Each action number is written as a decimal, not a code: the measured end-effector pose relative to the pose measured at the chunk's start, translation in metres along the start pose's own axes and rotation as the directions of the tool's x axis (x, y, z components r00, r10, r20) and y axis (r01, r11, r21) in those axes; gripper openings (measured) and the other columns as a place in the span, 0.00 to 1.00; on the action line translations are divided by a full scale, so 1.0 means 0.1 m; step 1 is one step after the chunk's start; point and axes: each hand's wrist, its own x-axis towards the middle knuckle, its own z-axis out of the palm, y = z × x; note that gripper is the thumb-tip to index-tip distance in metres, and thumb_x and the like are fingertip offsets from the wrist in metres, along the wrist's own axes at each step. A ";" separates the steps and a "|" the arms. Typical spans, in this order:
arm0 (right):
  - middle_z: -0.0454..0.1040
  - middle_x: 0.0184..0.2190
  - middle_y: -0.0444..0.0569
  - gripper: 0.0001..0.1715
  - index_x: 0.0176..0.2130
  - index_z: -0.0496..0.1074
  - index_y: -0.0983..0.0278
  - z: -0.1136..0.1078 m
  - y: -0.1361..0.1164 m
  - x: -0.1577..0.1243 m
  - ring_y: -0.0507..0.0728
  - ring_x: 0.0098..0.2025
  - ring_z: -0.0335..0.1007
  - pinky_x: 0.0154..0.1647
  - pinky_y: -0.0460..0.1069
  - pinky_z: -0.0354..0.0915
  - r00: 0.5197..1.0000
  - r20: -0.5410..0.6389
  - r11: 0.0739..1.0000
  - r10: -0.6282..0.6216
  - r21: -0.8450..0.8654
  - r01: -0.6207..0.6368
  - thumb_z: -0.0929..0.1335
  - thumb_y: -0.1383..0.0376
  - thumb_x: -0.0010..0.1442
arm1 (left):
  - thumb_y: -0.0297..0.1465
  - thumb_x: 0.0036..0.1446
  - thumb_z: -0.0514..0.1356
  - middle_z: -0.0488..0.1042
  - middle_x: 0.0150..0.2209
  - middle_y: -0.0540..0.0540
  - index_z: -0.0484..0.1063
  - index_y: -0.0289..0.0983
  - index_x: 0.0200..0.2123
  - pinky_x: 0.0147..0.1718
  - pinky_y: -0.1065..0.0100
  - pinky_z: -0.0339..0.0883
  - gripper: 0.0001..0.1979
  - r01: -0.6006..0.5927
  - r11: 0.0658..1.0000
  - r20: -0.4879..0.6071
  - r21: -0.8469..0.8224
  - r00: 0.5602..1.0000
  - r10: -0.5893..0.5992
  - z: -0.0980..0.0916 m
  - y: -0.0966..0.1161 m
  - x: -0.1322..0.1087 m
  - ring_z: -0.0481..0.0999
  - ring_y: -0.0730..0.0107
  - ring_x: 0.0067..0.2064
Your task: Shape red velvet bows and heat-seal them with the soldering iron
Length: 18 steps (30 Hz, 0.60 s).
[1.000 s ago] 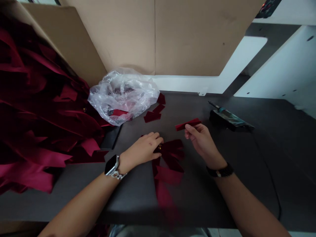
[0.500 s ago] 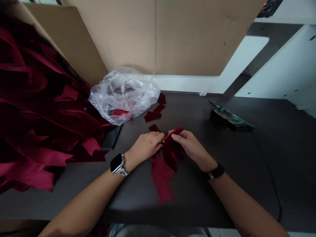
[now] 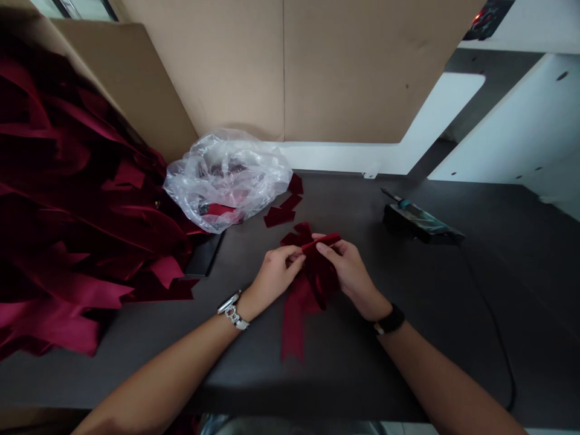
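Note:
Between my two hands is a dark red velvet ribbon bow (image 3: 312, 284), its loops bunched up and one tail hanging toward the table's front edge. My left hand (image 3: 278, 269), with a watch at the wrist, pinches the bow near its middle between thumb and fingers. On the other side my right hand (image 3: 351, 266) is closed on a loop, the thumb lying across its upper edge. Just beyond the bow lie several short cut ribbon pieces (image 3: 280, 216). My fingers hide part of the bow's centre.
A large heap of red ribbon bows (image 3: 81, 199) fills the left side. A clear plastic bag (image 3: 231, 175) stands by the cardboard (image 3: 344, 72) at the back. To the right, a soldering-iron-like tool (image 3: 399, 200) rests on a dark block (image 3: 421, 223), its cable trailing forward.
The bow has turned in my hands, so its tail hangs straighter and more loops show behind my fingers. My left wrist has rotated, showing the watch edge-on.

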 end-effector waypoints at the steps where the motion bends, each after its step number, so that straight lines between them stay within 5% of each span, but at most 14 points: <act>1: 0.77 0.33 0.47 0.22 0.39 0.77 0.62 0.00 0.00 0.00 0.53 0.32 0.70 0.35 0.49 0.68 0.999 -0.017 1.000 -0.030 -0.005 0.030 0.77 0.58 0.43 | 0.29 0.60 0.56 0.76 0.31 0.47 0.72 0.35 0.35 0.38 0.67 0.70 0.06 0.061 0.984 -0.012 -0.167 0.998 -0.064 0.03 0.00 0.01 0.75 0.70 0.34; 4: 0.77 0.34 0.47 0.19 0.39 0.78 0.61 0.03 0.00 -0.02 0.54 0.35 0.71 0.39 0.49 0.68 0.991 -0.058 0.993 -0.119 0.003 0.120 0.76 0.59 0.45 | 0.32 0.57 0.59 0.74 0.35 0.48 0.70 0.35 0.37 0.42 0.68 0.72 0.07 0.153 0.808 -0.023 -0.569 0.979 -0.202 0.09 0.04 0.01 0.75 0.73 0.37; 6: 0.78 0.35 0.47 0.18 0.38 0.78 0.61 0.05 -0.02 -0.05 0.54 0.36 0.72 0.40 0.50 0.68 0.988 -0.064 0.989 -0.143 0.038 0.146 0.76 0.59 0.45 | 0.32 0.53 0.63 0.72 0.35 0.50 0.69 0.35 0.37 0.41 0.71 0.71 0.10 0.134 0.737 -0.046 -0.662 0.975 -0.218 0.10 0.07 0.01 0.74 0.76 0.35; 11: 0.78 0.37 0.46 0.16 0.38 0.78 0.58 0.09 -0.06 -0.09 0.54 0.38 0.72 0.45 0.50 0.68 0.985 -0.045 0.978 -0.166 0.123 0.170 0.76 0.60 0.46 | 0.36 0.54 0.62 0.72 0.38 0.47 0.69 0.37 0.42 0.43 0.70 0.69 0.13 0.083 0.780 -0.077 -0.621 0.983 -0.165 0.05 0.16 -0.02 0.73 0.73 0.40; 15: 0.77 0.39 0.46 0.13 0.39 0.78 0.58 0.09 -0.04 -0.10 0.54 0.41 0.72 0.47 0.50 0.67 0.959 -0.034 0.960 -0.280 0.000 0.280 0.75 0.61 0.50 | 0.36 0.46 0.69 0.73 0.40 0.46 0.67 0.37 0.42 0.44 0.69 0.69 0.21 0.017 0.767 -0.098 -0.641 0.990 -0.104 0.07 0.16 -0.02 0.74 0.71 0.41; 18: 0.77 0.39 0.46 0.12 0.41 0.76 0.58 0.09 0.02 -0.12 0.54 0.41 0.72 0.46 0.50 0.67 0.945 -0.021 0.943 -0.327 -0.069 0.325 0.73 0.61 0.54 | 0.32 0.46 0.69 0.74 0.38 0.47 0.68 0.37 0.39 0.44 0.69 0.69 0.18 -0.026 0.751 -0.164 -0.660 0.980 -0.110 0.12 0.16 -0.02 0.75 0.72 0.40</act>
